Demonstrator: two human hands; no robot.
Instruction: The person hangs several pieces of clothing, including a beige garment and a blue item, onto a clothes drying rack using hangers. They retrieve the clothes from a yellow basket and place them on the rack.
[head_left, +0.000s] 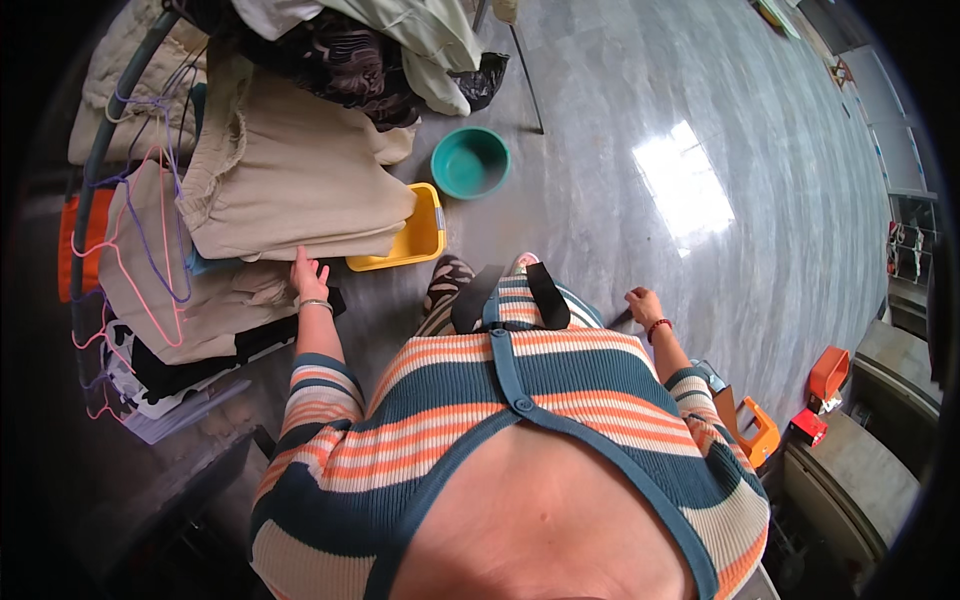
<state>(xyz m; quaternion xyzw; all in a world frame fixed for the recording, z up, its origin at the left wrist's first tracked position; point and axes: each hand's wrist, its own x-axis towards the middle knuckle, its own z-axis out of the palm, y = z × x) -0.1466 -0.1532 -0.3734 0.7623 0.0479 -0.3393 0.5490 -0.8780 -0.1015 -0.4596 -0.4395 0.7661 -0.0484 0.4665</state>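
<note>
My left hand (309, 281) touches the near edge of beige trousers (300, 172) with a gathered waistband. Its other fingers are spread and hold nothing that I can see. The trousers lie folded over other clothes, and their right end hangs over a yellow plastic basin (427, 236). My right hand (645, 307) hangs at my right side above the floor with its fingers curled. A dark shape lies beside those fingers; whether it is held or is only a shadow cannot be made out.
Pink and purple clothes hangers (161, 300) hang on a curved dark rail (94, 165) at left. A green basin (471, 161) stands on the grey floor (585, 195). Dark patterned clothing (337, 64) is piled at top. An orange plastic stool (759, 431) is at right.
</note>
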